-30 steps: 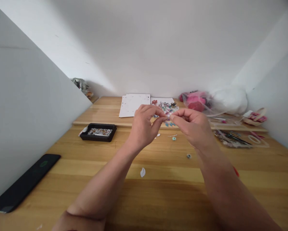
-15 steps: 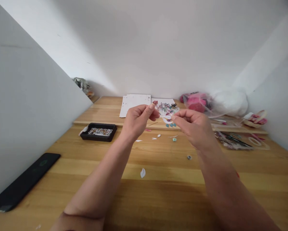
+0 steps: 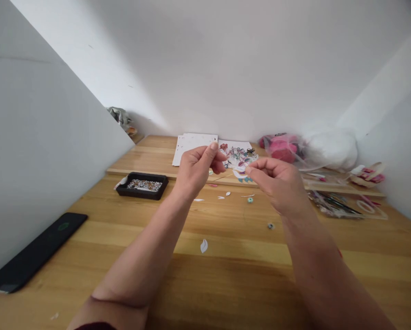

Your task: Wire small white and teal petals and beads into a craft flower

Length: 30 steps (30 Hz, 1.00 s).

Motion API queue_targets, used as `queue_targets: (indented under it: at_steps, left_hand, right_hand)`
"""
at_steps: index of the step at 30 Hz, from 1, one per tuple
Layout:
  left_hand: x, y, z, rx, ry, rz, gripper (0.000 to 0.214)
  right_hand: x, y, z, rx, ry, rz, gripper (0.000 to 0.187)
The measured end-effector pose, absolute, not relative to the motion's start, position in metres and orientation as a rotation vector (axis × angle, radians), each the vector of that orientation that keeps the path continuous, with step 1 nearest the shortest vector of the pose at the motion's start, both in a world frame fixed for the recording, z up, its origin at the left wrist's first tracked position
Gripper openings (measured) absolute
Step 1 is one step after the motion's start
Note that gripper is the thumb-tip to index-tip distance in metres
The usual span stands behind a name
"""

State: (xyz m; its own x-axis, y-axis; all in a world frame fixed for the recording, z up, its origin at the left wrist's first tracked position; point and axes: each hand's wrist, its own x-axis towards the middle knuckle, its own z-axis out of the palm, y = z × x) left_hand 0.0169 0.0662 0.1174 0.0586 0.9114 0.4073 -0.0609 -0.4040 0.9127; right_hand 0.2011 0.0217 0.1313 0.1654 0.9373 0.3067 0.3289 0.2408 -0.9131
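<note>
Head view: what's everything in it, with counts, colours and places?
Walls: several, white, around
Table: one, brown wood, below
Shelf: one, brown wood, back
Crumpled bundle: one, greyish, back left
Phone-like slab: one, black, left
Tray: one, black, left
Beads: many, pale and brown, in tray
Papers: several, white, back
Ornaments: many, multicoloured, on paper
Bagged bundle: one, pink, back right
Bulky bundle: one, white, back right
Basket-like thing: one, beige and pink, right
Tools: several, mostly dark, right
Leaf cutout: one, white, front
Small scraps: several, white, centre
Droplets: several, blue, centre
Round pieces: two, teal and grey, centre
Curved piece: one, white, centre
Left hand: one, bare, centre, contents unclear
Right hand: one, bare, centre, holding curved piece
</note>
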Motion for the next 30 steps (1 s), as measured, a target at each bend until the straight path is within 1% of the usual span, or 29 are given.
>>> queue_targets:
  at_steps: [9,11,13,15,21,25,28,30]
  left_hand:
    - [0.0188,0.0659,0.1193,1.517,0.849,1.489,0.028]
    - [0.019,0.0632,0.1209,1.505,0.862,1.514,0.033]
    - [0.0192,0.0619,0.1216,1.481,0.866,1.544,0.043]
    - [0.0195,0.0623,0.1212,1.467,0.851,1.548,0.046]
    - [0.0198,0.0661,0.1184,1.524,0.786,1.457,0.025]
    - [0.0193,0.0654,0.1187,1.508,0.801,1.396,0.03]
    - [0.019,0.064,0.1192,1.49,0.817,1.4,0.042]
    - [0.0185,0.0627,0.1195,1.518,0.827,1.352,0.04]
  right_hand:
    - [0.1994,0.0213,0.1314,-1.313,-1.421,0.673,0.013]
    - [0.1986,0.02,0.1326,-1.32,-1.418,0.669,0.013]
    - [0.1984,0.0193,0.1334,-1.323,-1.42,0.663,0.014]
    - [0.1987,0.0195,0.1337,-1.327,-1.425,0.657,0.014]
    - [0.1993,0.0202,0.1328,-1.332,-1.457,0.641,0.013]
    - [0.1984,0.0196,0.1331,-1.334,-1.46,0.638,0.013]
    - [0.1977,0.0194,0.1334,-1.336,-1.456,0.648,0.012]
    - [0.1976,0.0194,0.1332,-1.346,-1.457,0.644,0.011]
